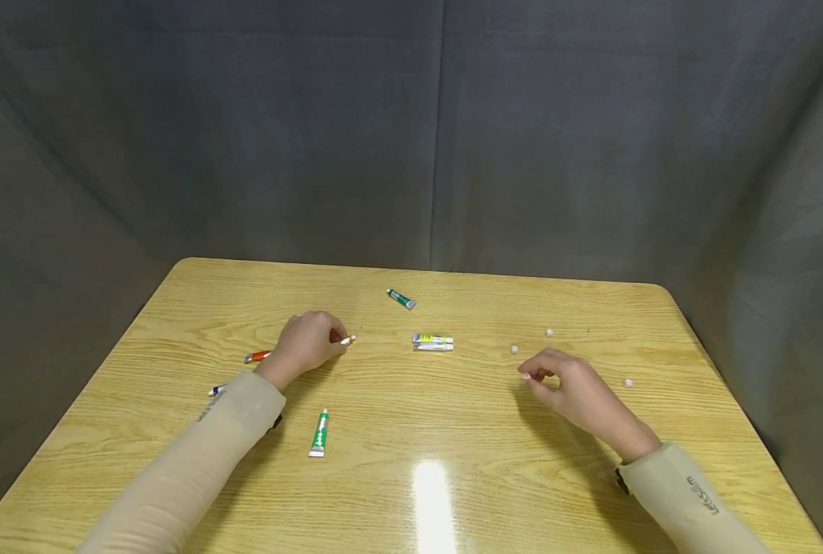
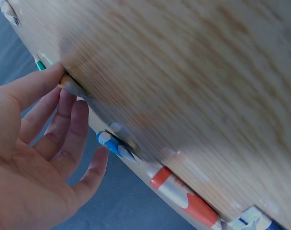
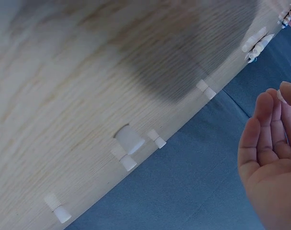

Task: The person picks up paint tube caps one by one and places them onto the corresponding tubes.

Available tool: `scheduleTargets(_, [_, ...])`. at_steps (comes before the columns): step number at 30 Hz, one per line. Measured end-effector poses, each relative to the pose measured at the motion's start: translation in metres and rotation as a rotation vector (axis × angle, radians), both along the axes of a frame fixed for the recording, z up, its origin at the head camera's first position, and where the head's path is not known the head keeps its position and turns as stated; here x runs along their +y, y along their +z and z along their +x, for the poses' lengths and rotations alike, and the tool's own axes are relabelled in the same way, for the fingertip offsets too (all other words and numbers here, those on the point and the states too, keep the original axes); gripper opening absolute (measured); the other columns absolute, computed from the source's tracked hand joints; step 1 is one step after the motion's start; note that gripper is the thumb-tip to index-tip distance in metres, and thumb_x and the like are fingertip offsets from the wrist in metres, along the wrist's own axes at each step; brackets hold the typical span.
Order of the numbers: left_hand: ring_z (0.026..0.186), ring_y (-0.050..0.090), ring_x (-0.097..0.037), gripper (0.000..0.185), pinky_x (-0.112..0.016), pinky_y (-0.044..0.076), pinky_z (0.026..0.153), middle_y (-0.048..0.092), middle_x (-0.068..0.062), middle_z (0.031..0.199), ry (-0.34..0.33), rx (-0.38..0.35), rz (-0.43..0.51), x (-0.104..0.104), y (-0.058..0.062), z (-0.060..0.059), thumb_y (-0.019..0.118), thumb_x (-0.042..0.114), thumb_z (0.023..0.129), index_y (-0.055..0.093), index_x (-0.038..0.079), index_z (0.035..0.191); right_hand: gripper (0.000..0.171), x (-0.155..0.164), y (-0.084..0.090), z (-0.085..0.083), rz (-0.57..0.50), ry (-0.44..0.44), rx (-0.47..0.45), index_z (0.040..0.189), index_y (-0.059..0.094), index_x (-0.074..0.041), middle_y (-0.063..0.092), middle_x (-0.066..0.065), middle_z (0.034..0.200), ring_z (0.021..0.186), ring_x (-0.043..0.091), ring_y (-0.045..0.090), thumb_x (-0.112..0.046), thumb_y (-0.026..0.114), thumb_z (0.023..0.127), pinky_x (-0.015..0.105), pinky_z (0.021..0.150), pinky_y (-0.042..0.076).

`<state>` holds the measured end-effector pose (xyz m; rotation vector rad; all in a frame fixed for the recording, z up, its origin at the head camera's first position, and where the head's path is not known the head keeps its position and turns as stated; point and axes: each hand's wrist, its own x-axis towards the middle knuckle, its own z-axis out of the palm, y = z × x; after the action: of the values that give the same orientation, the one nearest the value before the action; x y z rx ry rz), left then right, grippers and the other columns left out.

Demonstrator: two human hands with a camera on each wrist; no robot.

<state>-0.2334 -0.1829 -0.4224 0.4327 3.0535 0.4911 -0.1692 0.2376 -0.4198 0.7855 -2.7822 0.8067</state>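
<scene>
My left hand pinches a small paint tube low at the tabletop; its pale end sticks out past the fingertips. In the left wrist view this tube shows orange and grey between thumb and fingers. Beyond that hand lie a blue tube and a red-orange tube. On the right, my right hand pinches a small white cap between thumb and forefinger, above the table. In the right wrist view the thumb mostly hides this cap.
Loose white caps lie around the right hand. Mid-table, a yellow-labelled tube lies beside a whitish tube. A dark green tube is farther back, a green tube nearer. The left sleeve partly covers a dark blue tube.
</scene>
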Motion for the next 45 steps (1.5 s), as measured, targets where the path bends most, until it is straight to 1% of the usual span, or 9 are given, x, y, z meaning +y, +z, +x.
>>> scheduleTargets(4, [0.08, 0.067, -0.018, 0.012, -0.04, 0.052, 0.077, 0.076, -0.004, 0.091, -0.011, 0.006, 0.005, 0.003, 0.001, 0.001, 0.079, 0.019, 0.091, 0.08, 0.01, 0.098, 0.011, 0.0, 0.001, 0.0, -0.008, -0.021, -0.012, 0.1, 0.075, -0.01, 0.075, 0.0, 0.095, 0.083, 0.006, 0.065, -0.003, 0.074, 0.092, 0.03, 0.073, 0.057])
scheduleTargets(10, [0.08, 0.067, -0.016, 0.011, -0.039, 0.052, 0.077, 0.076, -0.003, 0.092, -0.018, 0.003, 0.021, 0.006, 0.003, 0.004, 0.078, 0.019, 0.092, 0.08, 0.011, 0.099, 0.009, 0.0, 0.006, 0.001, -0.001, -0.047, -0.033, 0.1, 0.075, -0.011, 0.075, -0.001, 0.095, 0.085, 0.009, 0.065, -0.006, 0.074, 0.092, 0.036, 0.074, 0.057])
scheduleTargets(15, [0.081, 0.068, -0.017, 0.012, -0.042, 0.054, 0.079, 0.076, -0.004, 0.094, -0.032, 0.022, 0.047, 0.009, 0.008, 0.007, 0.077, 0.02, 0.093, 0.08, 0.01, 0.099, 0.009, 0.0, 0.007, 0.002, -0.001, -0.054, -0.033, 0.099, 0.075, -0.011, 0.075, -0.001, 0.094, 0.085, 0.01, 0.067, -0.005, 0.074, 0.092, 0.037, 0.073, 0.058])
scheduleTargets(19, [0.08, 0.067, -0.016, 0.012, -0.041, 0.053, 0.079, 0.075, -0.004, 0.094, -0.052, 0.043, 0.062, 0.012, 0.011, 0.009, 0.079, 0.02, 0.092, 0.08, 0.01, 0.099, 0.008, -0.001, 0.007, 0.001, -0.002, -0.048, -0.025, 0.1, 0.075, -0.01, 0.076, 0.0, 0.094, 0.084, 0.01, 0.067, -0.007, 0.074, 0.093, 0.038, 0.073, 0.058])
scheduleTargets(25, [0.077, 0.065, -0.014, 0.012, -0.04, 0.052, 0.077, 0.073, -0.001, 0.09, -0.09, 0.106, 0.07, 0.021, 0.017, 0.013, 0.08, 0.021, 0.09, 0.08, 0.011, 0.097, 0.009, -0.004, 0.007, 0.001, -0.019, -0.036, -0.007, 0.101, 0.075, -0.011, 0.075, -0.002, 0.096, 0.085, 0.009, 0.066, -0.007, 0.074, 0.093, 0.038, 0.075, 0.058])
scheduleTargets(30, [0.076, 0.065, -0.012, 0.009, -0.041, 0.051, 0.079, 0.073, -0.001, 0.09, -0.113, 0.13, 0.08, 0.03, 0.021, 0.019, 0.079, 0.018, 0.09, 0.081, 0.012, 0.097, 0.011, -0.01, 0.008, 0.0, -0.05, -0.025, 0.039, 0.101, 0.076, -0.012, 0.074, -0.005, 0.096, 0.084, 0.007, 0.064, -0.005, 0.075, 0.092, 0.036, 0.074, 0.057])
scheduleTargets(35, [0.076, 0.065, -0.012, 0.006, -0.034, 0.051, 0.073, 0.072, 0.0, 0.089, -0.154, 0.169, 0.111, 0.041, 0.023, 0.026, 0.079, 0.018, 0.091, 0.081, 0.013, 0.094, 0.015, -0.02, 0.008, -0.001, -0.093, -0.005, 0.065, 0.102, 0.077, -0.013, 0.074, -0.003, 0.097, 0.085, 0.009, 0.065, -0.002, 0.074, 0.091, 0.035, 0.075, 0.057])
scheduleTargets(38, [0.077, 0.065, -0.012, 0.005, -0.03, 0.05, 0.071, 0.073, 0.0, 0.089, -0.184, 0.197, 0.122, 0.048, 0.024, 0.03, 0.079, 0.018, 0.091, 0.08, 0.013, 0.092, 0.016, -0.027, 0.008, 0.0, -0.111, 0.011, 0.068, 0.103, 0.078, -0.011, 0.074, -0.002, 0.097, 0.086, 0.011, 0.066, -0.001, 0.074, 0.091, 0.034, 0.074, 0.057])
scheduleTargets(45, [0.074, 0.061, -0.01, 0.003, -0.038, 0.049, 0.078, 0.073, 0.003, 0.087, -0.25, 0.232, 0.135, 0.069, 0.03, 0.042, 0.08, 0.015, 0.089, 0.081, 0.013, 0.092, 0.016, -0.042, 0.01, 0.003, -0.148, 0.032, 0.06, 0.102, 0.077, -0.013, 0.074, -0.004, 0.096, 0.085, 0.01, 0.066, -0.001, 0.075, 0.091, 0.034, 0.074, 0.058])
